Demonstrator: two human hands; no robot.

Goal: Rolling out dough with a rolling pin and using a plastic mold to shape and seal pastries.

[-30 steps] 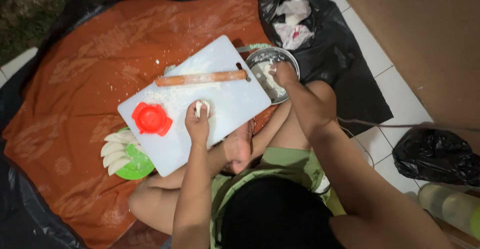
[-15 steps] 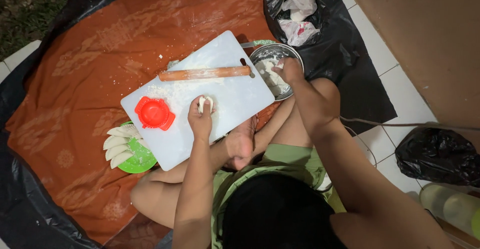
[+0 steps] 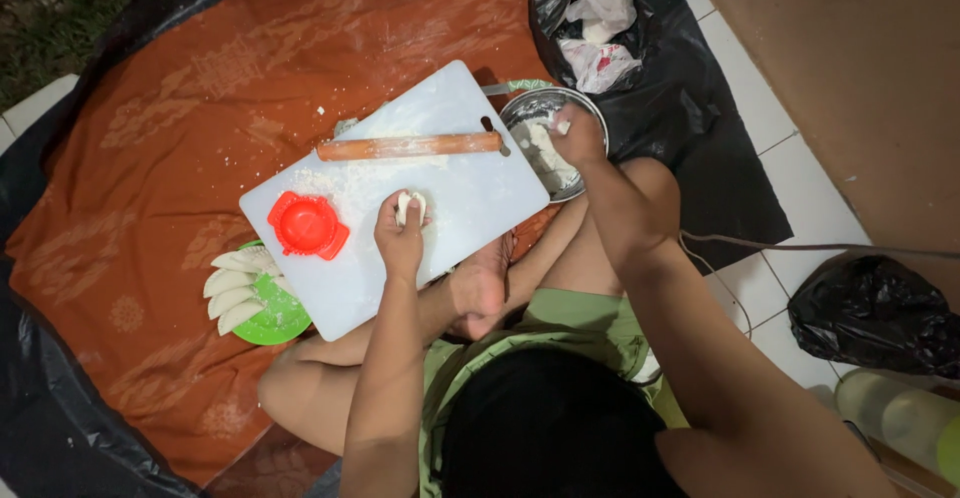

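Observation:
My left hand [image 3: 400, 232] rests on the white cutting board [image 3: 470, 198], its fingers closed on a small white piece of dough [image 3: 408, 205]. My right hand [image 3: 577, 134] reaches into the metal bowl [image 3: 520, 111] at the board's right edge and pinches a bit of the white dough [image 3: 545, 153] there. A wooden rolling pin [image 3: 410, 146] lies across the floured top of the board. A red round dumpling press [image 3: 307, 226] sits on the board's left end.
A green plate [image 3: 268, 322] with several folded white dumplings [image 3: 232, 284] sits at the board's left corner, on an orange patterned cloth [image 3: 170, 158] over black plastic. Black bags [image 3: 880, 313] with white wrappers [image 3: 598, 33] lie to the right on white tiles.
The view has shifted slightly; my left hand stays on the dough on the board and my right hand stays in the bowl, working the dough.

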